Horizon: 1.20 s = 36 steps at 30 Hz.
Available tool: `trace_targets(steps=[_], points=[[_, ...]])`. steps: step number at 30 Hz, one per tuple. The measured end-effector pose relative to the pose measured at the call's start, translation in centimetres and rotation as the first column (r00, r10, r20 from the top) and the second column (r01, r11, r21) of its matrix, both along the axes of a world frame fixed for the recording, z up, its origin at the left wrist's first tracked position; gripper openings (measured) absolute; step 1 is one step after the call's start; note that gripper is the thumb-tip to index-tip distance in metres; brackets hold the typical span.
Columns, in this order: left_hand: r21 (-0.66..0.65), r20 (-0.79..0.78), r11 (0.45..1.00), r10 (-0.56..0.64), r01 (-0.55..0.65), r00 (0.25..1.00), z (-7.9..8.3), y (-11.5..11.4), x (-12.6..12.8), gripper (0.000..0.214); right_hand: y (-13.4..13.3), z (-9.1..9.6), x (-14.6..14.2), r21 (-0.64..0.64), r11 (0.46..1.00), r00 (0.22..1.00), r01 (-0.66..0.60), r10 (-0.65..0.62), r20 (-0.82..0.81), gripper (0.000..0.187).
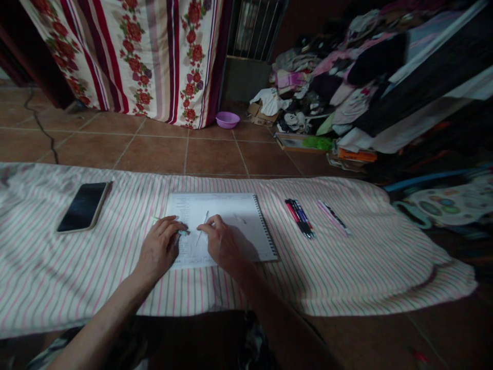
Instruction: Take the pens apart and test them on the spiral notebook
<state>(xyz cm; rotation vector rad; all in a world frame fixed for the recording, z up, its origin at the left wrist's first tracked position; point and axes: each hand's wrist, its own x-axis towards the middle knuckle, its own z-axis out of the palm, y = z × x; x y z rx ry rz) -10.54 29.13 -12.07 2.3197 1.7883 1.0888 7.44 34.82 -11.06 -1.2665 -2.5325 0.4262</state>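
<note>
A spiral-bound notebook [244, 205] lies open on striped cloth, its coil on the right and lines of writing or print down the left of the page. Over the page, my right hand [223, 239] pinches a thin, pale rod [199, 237] that resembles a pen refill, slanting between thumb and fingers. My left hand [159, 245] rests at the page's left edge, closed round a small pale pen-like piece [184, 232]. A thin greenish tip [155, 218] shows beyond its knuckles; whether both belong to one object is hidden.
Several pens [298, 218] lie right of the notebook, with a pink pen and a dark pen [334, 217] farther right. A phone [82, 207] lies at left on the striped cloth [127, 205]. Beyond are floor tiles, a purple basin [227, 120], a flowered curtain [162, 61] and heaped clothes [327, 87].
</note>
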Motion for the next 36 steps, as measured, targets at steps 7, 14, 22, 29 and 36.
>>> trace_targets(steps=[7,14,22,29,36], points=[[0.052,0.138,0.997,0.057,-0.065,0.989,0.8,0.2,-1.1,0.017,0.1,0.0,0.1,-0.001,1.000,1.000,-0.013,0.013,-0.007,0.035],[0.025,0.386,0.994,0.089,-0.107,0.918,1.8,-0.3,-0.6,0.017,0.1,0.2,0.1,-0.015,0.999,0.999,-0.031,0.031,-0.008,0.038],[0.130,0.489,0.988,0.008,-0.082,0.872,1.6,-0.7,0.0,0.017,0.2,0.1,0.1,-0.030,0.999,1.000,-0.026,0.026,0.004,0.038],[0.200,0.430,0.979,-0.062,-0.029,0.901,2.1,-0.8,0.3,0.019,0.2,-0.1,0.1,-0.032,0.999,1.000,-0.028,0.028,-0.004,0.038],[0.224,0.420,0.971,-0.015,-0.088,0.908,1.9,-0.7,0.4,0.018,0.3,0.1,0.1,-0.039,0.999,1.000,-0.017,0.017,0.009,0.037]])
